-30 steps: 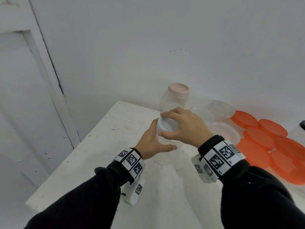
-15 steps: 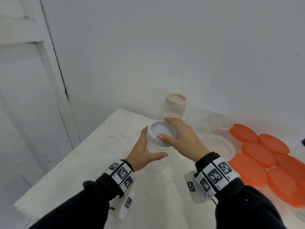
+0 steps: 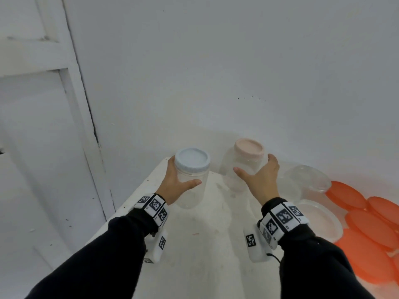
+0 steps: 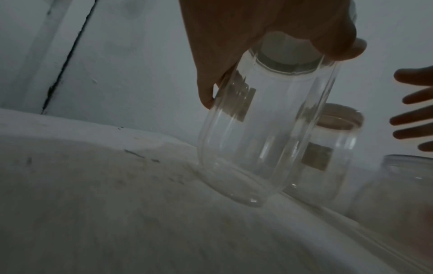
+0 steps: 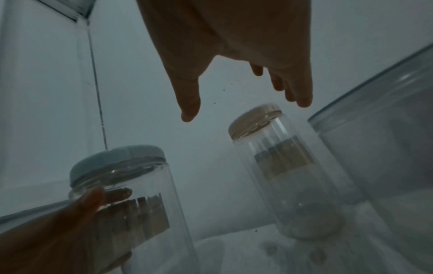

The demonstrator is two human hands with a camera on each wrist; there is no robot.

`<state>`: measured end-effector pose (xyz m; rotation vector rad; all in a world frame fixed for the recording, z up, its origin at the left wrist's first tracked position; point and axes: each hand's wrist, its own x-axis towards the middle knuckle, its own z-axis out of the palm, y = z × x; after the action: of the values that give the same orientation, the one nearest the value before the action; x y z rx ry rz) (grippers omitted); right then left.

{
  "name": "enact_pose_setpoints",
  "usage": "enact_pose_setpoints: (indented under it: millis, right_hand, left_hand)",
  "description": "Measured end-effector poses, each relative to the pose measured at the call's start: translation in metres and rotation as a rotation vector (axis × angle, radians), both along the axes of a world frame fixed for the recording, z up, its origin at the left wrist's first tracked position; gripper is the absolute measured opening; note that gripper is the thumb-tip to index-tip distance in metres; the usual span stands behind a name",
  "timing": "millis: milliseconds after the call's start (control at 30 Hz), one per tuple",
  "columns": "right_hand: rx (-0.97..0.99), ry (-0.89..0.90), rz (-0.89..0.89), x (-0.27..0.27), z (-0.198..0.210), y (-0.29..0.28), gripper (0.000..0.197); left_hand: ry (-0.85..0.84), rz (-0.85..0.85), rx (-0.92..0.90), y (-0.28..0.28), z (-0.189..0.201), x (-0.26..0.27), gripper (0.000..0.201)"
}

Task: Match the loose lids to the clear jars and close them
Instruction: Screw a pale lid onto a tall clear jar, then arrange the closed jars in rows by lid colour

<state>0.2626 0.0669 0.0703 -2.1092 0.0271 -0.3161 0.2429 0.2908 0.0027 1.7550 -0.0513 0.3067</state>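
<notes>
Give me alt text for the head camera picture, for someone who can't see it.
A person's left hand grips a clear jar with a pale blue lid, while the open right hand reaches toward a second jar topped with a pink lid. Both are at the back of a white table, with orange lids piled at the right.

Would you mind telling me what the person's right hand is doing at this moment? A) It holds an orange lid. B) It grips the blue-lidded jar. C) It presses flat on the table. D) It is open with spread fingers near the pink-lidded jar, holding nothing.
D: the right hand is open with fingers spread beside the pink-lidded jar, holding nothing, while the left hand grips the blue-lidded jar.
</notes>
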Motion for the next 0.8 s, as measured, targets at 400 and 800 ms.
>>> enact_pose_setpoints:
  millis: [400,800]
  right_hand:
    - [0.184,0.035,-0.296,0.063,-0.031,0.038,0.113]
    - [0.182,0.026,-0.438,0.085,-0.055,0.05,0.096]
  left_hand:
    - [0.009,-0.082,-0.019,0.066,0.001,0.067,0.091]
    - [0.041,-0.227,-0.067,0.1,-0.002,0.122,0.105]
